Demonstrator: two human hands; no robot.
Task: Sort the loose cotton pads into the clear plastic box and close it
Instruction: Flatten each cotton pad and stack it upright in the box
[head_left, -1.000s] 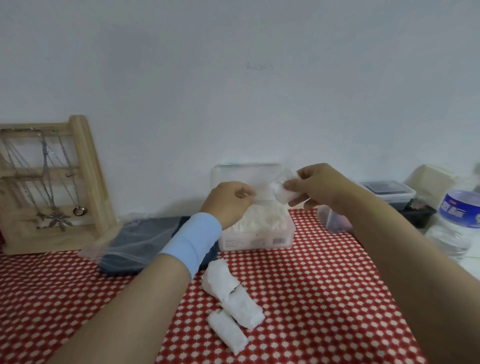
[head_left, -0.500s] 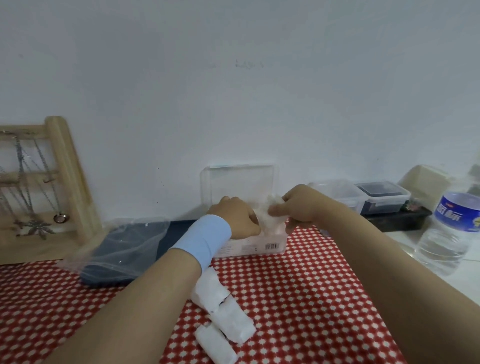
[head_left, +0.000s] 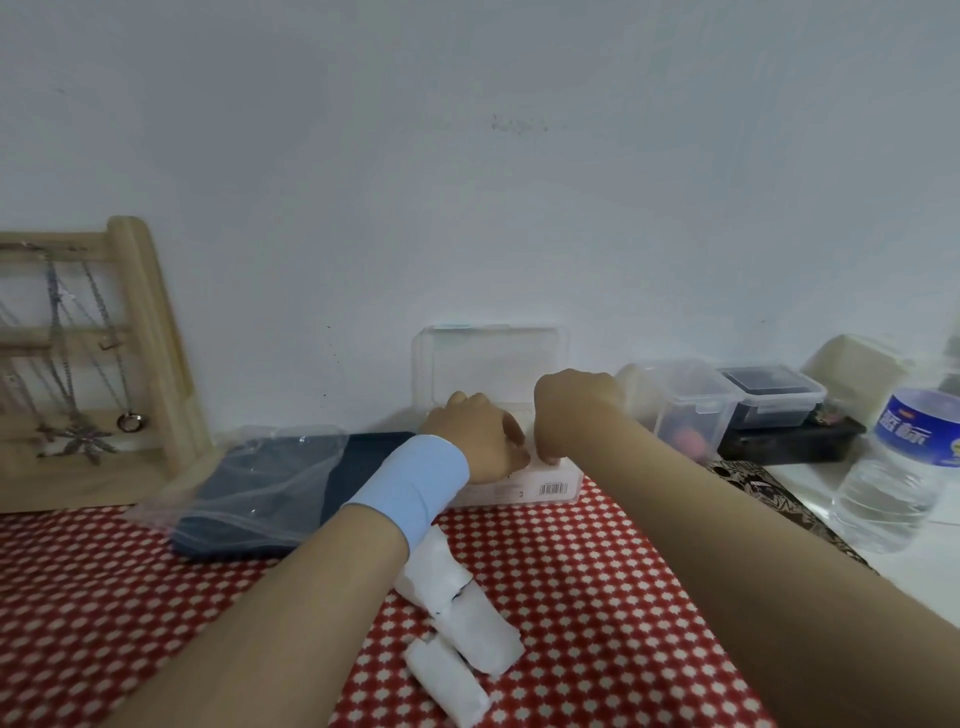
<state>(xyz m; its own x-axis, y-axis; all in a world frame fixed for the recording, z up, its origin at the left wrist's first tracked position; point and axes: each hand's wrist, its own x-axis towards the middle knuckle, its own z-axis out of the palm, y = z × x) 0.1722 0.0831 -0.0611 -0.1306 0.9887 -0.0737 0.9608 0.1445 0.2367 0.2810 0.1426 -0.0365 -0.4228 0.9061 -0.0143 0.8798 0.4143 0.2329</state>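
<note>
The clear plastic box (head_left: 550, 486) stands at the back of the red checked cloth, its lid (head_left: 491, 364) upright against the wall. Both my hands reach down into it, side by side. My left hand (head_left: 475, 441), with a light blue wristband, has its fingers curled over the box's inside, and the fingertips are hidden. My right hand (head_left: 571, 410) points its curled fingers down into the box on a cotton pad that is almost wholly hidden. Three loose cotton pads (head_left: 460, 618) lie on the cloth near me, under my left forearm.
A dark blue flat case in a clear bag (head_left: 260, 483) lies left of the box. A wooden jewellery stand (head_left: 140, 332) stands at far left. Small lidded containers (head_left: 727, 400) and a water bottle (head_left: 904, 467) are at the right, off the cloth.
My right hand has brought the cotton pad from above the box down into it. My left hand has sunk lower into the box too. The view has shifted slightly.
</note>
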